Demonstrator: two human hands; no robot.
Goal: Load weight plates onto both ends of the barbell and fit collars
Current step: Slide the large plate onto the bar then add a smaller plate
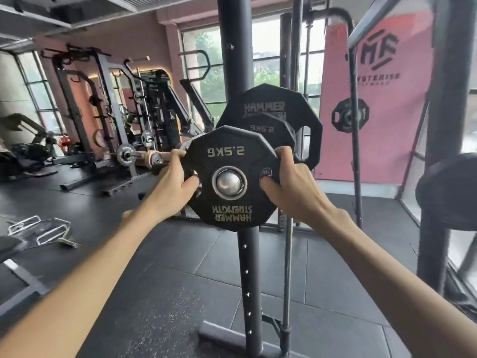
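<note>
Premises were gym. Power racks (85,117) and plate-loaded machines (160,104) lined far wall. Black rubber tiles (180,280) covered floor. Perforated steel upright (233,60) stood in foreground. 2.5 kg plate (229,151) bore "Hammer Strength" marking. Pink logo banner (374,151) hung at right. Cable handles (38,228) lay on floor.

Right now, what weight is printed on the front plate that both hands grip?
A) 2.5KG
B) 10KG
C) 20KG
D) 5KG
A: the front plate, gripped at its edges by the left hand and the right hand, reads 2.5KG, upside down, above its centre hole.
</note>
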